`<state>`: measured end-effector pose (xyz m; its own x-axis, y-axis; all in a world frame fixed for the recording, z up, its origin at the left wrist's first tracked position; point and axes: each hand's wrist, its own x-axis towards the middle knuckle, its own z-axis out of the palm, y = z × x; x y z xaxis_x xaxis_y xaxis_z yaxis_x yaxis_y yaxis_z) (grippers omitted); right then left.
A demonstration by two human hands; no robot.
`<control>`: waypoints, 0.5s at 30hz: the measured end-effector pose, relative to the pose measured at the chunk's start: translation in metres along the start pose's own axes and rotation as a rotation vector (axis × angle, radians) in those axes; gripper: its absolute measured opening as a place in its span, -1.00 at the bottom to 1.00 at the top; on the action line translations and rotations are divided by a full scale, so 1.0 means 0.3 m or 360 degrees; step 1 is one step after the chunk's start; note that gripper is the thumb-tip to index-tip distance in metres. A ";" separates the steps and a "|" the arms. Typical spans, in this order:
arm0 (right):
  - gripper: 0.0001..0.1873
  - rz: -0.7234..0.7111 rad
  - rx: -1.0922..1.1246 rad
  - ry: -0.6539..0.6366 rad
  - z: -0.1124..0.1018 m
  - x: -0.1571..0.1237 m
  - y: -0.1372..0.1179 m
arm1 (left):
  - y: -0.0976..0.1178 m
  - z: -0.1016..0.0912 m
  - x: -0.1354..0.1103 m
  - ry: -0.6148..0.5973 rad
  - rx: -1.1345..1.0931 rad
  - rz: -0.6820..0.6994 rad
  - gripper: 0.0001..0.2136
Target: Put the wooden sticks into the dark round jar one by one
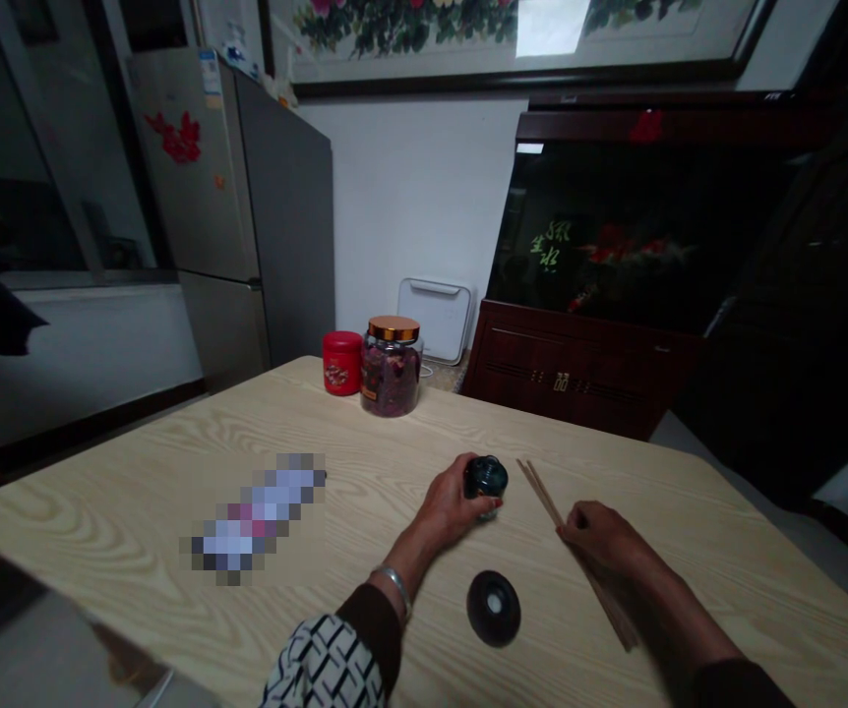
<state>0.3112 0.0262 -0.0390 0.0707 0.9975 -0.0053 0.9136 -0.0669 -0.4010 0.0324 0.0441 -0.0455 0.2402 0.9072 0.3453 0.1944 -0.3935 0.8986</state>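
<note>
My left hand (457,501) is wrapped round a small dark green, glossy glass bottle (486,476) at the middle right of the table. My right hand (597,531) is closed on a bundle of thin brown wooden sticks (540,492). The sticks slant from upper left to lower right, and both their ends stick out past the fist. Between my forearms lies a dark brown round disc (494,629) with a pale spot at its centre, apart from both hands.
The light wood table (365,551) bears a red canister (342,364) and a copper-lidded jar (392,379) of dried purplish contents at its back edge. A blurred-out flat object (258,516) lies at left. Behind stand a fridge (283,216) and a dark fish tank (616,236).
</note>
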 end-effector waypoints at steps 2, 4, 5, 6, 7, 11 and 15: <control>-0.83 -0.0007 0.0041 -0.0006 -0.001 0.013 0.007 | -0.002 -0.001 0.001 -0.0008 0.0012 0.0010 -0.37; -0.81 -0.0016 0.0076 -0.0020 -0.005 0.017 0.011 | 0.000 -0.004 0.001 -0.0015 0.0029 0.0013 -0.37; -0.80 -0.0018 0.0096 -0.0028 -0.007 0.017 0.012 | 0.002 -0.006 0.001 -0.0016 0.0038 0.0008 -0.37; -0.79 -0.0020 0.0114 -0.0038 -0.008 0.016 0.012 | 0.005 -0.007 0.001 -0.0013 0.0047 0.0001 -0.37; -0.78 -0.0020 0.0130 -0.0048 -0.008 0.015 0.013 | 0.008 -0.009 0.001 -0.0010 0.0053 -0.0005 -0.37; -0.79 -0.0021 0.0166 -0.0067 -0.001 0.007 0.013 | 0.018 -0.014 -0.002 -0.0013 0.0057 0.0000 -0.38; -0.83 -0.0007 0.0164 -0.0042 0.005 -0.001 0.011 | 0.017 -0.012 -0.005 0.0001 0.0055 -0.0010 -0.38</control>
<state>0.3136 0.0257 -0.0417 0.0549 0.9981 -0.0270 0.8679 -0.0610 -0.4929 0.0296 0.0414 -0.0405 0.2380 0.9099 0.3396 0.2286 -0.3924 0.8909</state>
